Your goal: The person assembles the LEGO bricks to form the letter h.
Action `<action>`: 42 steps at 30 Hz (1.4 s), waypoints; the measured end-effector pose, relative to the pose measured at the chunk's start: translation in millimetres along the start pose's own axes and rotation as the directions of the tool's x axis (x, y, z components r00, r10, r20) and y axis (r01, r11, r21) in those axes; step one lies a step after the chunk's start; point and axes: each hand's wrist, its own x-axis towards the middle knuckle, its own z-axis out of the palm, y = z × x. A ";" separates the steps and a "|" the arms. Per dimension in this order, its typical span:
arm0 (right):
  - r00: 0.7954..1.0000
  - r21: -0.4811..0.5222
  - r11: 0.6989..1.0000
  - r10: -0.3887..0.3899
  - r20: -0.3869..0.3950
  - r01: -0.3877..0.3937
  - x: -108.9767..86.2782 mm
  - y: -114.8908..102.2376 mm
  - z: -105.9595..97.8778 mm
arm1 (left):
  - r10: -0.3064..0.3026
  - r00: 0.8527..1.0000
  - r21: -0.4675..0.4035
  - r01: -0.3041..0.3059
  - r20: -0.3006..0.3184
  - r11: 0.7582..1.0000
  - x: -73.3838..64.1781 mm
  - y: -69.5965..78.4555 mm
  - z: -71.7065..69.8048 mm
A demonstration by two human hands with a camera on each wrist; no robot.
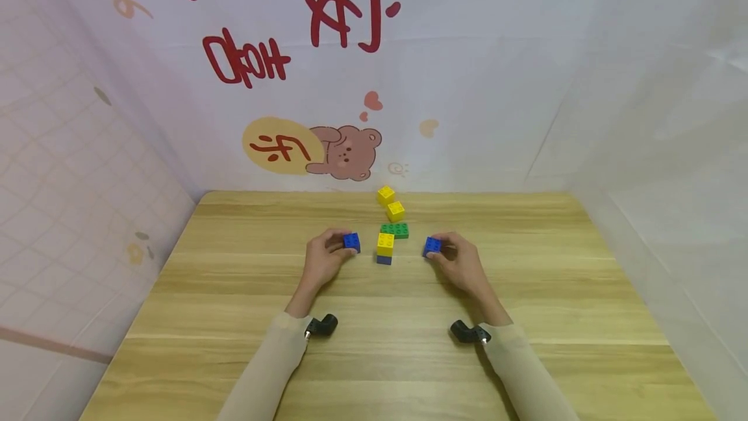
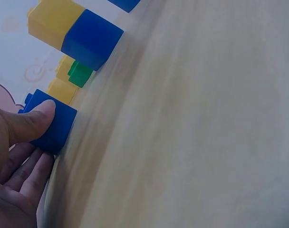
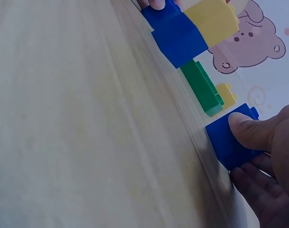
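Observation:
Between finger and thumb my left hand (image 1: 324, 258) pinches a blue brick (image 2: 59, 124) low at the tabletop. On the other side, my right hand (image 1: 463, 264) pinches a second blue brick (image 3: 235, 137) in the same way, its thumb across the near face. Midway between the hands stands a two-brick stack, a yellow brick (image 1: 386, 244) on top of a blue brick (image 1: 384, 260). Just behind the stack lies a longer green brick (image 1: 400, 230). Both held bricks have their studs facing up in the head view.
Two loose yellow bricks, one nearer (image 1: 396, 211) and one farther (image 1: 386, 195), lie behind the green one toward the table's back edge. The wooden table (image 1: 386, 356) meets a printed wall cloth (image 1: 467, 83) at the back. A black wrist mount (image 1: 323, 325) sits at the left cuff.

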 end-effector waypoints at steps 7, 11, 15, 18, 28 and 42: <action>1.000 0.005 1.000 -0.022 0.006 0.022 -3.2 -0.4 2.4 | -0.030 1.000 -0.008 0.030 -0.004 1.000 -4.6 -1.8 2.0; 0.999 0.013 0.999 -0.045 0.003 0.045 -4.1 -0.7 2.9 | -0.038 0.999 -0.006 0.038 0.000 0.999 -7.3 -1.6 3.3; 0.999 0.007 0.999 -0.054 0.004 0.054 -5.5 -1.8 3.2 | -0.024 1.000 -0.003 0.024 0.000 1.000 -9.7 -1.6 3.9; 0.999 0.007 0.999 -0.047 0.008 0.047 -6.5 -2.1 4.0 | -0.022 1.000 -0.005 0.022 0.000 1.000 -11.6 -1.5 4.5; 0.999 0.025 0.999 -0.048 0.014 0.048 -8.9 -2.4 7.8 | -0.002 1.000 -0.006 0.002 0.006 1.000 -16.1 -3.4 5.4; 0.999 0.015 0.999 -0.048 0.021 0.048 -10.6 -5.3 8.0 | -0.013 1.000 -0.008 0.013 0.005 1.000 -22.8 0.1 8.7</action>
